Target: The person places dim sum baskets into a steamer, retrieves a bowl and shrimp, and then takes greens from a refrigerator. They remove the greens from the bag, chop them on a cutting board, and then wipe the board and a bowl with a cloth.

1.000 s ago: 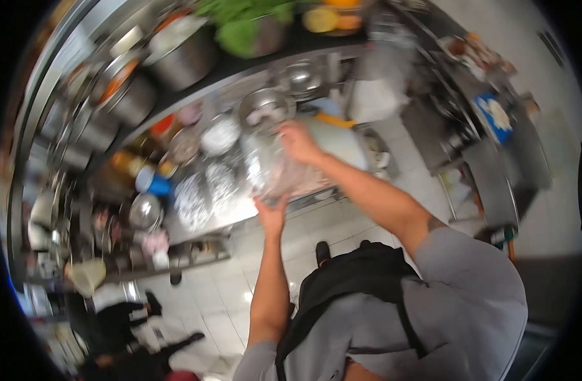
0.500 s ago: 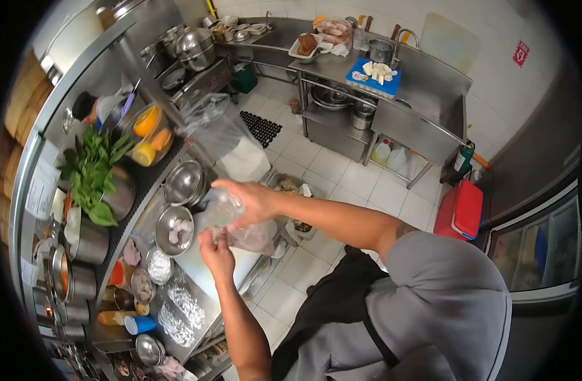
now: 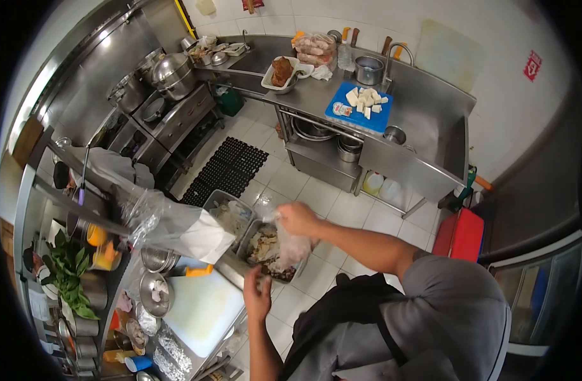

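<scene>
My right hand [image 3: 298,220] is closed around the gathered top of a clear plastic bag [image 3: 293,246]. The bag hangs over a grey bin [image 3: 245,249] of food scraps on the floor. My left hand [image 3: 257,295] is beside the bin, near the right edge of a white cutting board [image 3: 199,305], with its fingers apart and nothing visible in them. At the board's far edge lies a knife with an orange-yellow handle [image 3: 199,271]; its blade is not clearly visible. Left of the board, a metal bowl [image 3: 150,305] contains a few pale pieces.
A second scrap bin [image 3: 216,198] stands behind the first. A hanging clear bag holding something white [image 3: 205,238] juts over the counter. Leafy greens [image 3: 63,273] are on the left shelf. A blue board [image 3: 342,114] with white chunks is by the sink. Another person is at far left.
My right hand has carried the plastic bag from above the cutting board to over the scrap bin. My left hand has let go of the bag and moved right. The view has shifted.
</scene>
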The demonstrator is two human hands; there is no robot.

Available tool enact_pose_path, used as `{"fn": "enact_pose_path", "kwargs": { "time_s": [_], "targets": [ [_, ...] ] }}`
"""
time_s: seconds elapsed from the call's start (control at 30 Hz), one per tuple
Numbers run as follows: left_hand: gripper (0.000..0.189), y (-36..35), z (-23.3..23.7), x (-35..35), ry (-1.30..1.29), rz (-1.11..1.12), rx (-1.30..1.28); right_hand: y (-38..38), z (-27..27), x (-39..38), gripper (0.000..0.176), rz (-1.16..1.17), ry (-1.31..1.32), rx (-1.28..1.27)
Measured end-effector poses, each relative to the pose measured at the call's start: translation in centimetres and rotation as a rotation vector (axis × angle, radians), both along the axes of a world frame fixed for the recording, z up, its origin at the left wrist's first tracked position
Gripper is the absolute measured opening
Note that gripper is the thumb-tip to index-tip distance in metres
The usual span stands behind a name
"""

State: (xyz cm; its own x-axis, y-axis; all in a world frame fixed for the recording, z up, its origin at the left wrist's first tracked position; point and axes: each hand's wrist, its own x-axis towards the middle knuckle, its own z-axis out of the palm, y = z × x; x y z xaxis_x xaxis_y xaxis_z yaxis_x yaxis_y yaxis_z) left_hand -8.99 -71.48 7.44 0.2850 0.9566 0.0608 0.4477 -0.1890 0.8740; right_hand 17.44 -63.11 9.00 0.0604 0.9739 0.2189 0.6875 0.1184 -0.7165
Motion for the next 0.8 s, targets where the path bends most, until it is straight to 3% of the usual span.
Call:
{"fn": "enact_pose_path", "kwargs": {
  "time_s": [0.07, 0.23, 0.33, 0.43, 0.53, 0.67, 0.8],
  "targets": [
    [0.038, -2.3, -1.2, -0.6, 0.106, 0.084, -0.145, 3.3, 1.6, 5.0, 0.014, -0.069, -0.005, 0.012],
    [0.034, -6.1, -6.3, -1.0, -0.148, 0.357, -0.355, 13.1, 8.5, 18.5, 0.015, -0.084, -0.149, 0.213],
    [0.032, -4.4, -8.2, 0.5, -0.099, 0.311, -0.452, 20.2, 14.0, 26.5, 0.02, -0.19, -0.228, 0.275],
    [0.029, -1.0, -8.2, 2.3, 0.023, 0.264, -0.367, 27.7, 16.0, 36.0, 0.027, -0.24, -0.337, 0.39],
    [0.027, 2.6, -7.8, 5.7, 0.039, 0.343, -0.329, 33.8, 15.3, 43.8, 0.029, -0.303, -0.325, 0.536],
    [0.023, 4.2, -8.2, 10.3, 0.057, 0.503, -0.329, 40.6, 11.0, 53.4, 0.029, -0.384, -0.384, 0.496],
    [0.026, 2.6, -9.3, 14.7, 0.201, 0.516, -0.425, 46.1, 6.0, 61.2, 0.027, -0.338, -0.386, 0.442]
  ]
}}
